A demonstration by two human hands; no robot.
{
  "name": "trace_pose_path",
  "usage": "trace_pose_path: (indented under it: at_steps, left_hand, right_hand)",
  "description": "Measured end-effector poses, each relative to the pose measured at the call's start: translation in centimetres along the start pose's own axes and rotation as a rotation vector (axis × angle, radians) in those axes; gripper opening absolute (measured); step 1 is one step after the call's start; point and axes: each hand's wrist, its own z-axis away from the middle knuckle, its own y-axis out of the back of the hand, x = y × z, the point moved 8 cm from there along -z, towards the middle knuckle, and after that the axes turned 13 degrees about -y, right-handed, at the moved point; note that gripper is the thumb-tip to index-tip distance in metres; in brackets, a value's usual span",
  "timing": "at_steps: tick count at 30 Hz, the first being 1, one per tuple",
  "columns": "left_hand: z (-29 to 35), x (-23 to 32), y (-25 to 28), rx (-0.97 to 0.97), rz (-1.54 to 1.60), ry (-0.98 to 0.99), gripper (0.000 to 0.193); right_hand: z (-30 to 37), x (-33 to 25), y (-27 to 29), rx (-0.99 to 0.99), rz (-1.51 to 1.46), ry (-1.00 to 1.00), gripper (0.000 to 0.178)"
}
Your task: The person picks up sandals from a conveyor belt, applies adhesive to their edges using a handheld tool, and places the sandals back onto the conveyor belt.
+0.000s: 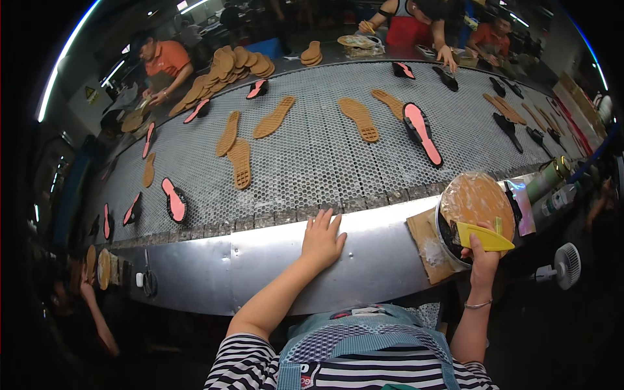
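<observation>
My left hand [321, 239] lies flat on the bare metal edge [279, 263] of a conveyor table, fingers spread, holding nothing. To the right, my right hand [482, 255] grips a brush with a flat yellow handle [491, 239]. Its dark bristle end points left, over the rim of a round tub [448, 250]. A tan disc wrapped in clear plastic [478, 198] covers much of the tub. Beyond my hands, tan shoe soles [240, 162] and dark shoe uppers with pink undersides [421, 130] lie scattered on the perforated conveyor belt [305, 162].
Cardboard [426, 247] lies beside the tub. A small white fan [567, 265] stands at right. A pile of soles [224, 65] sits across the belt, where several co-workers work. Another person's arm [97, 312] shows at lower left, near a dark coiled cable [149, 283].
</observation>
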Motion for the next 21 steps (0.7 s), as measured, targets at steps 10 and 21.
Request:
trace_pose_path:
  at_steps: [10, 21]
  left_hand:
    - [-2.2, -0.5, -1.5, -0.05, -0.023, 0.05, 0.06]
    - [-4.5, -2.3, -1.2, 0.093, -0.076, -0.051, 0.048]
  right_hand:
    - [-0.3, 1.0, 1.6, 0.036, -0.021, -0.026, 0.028]
    - [-2.1, 0.6, 1.5, 0.056, -0.038, 0.002, 0.025]
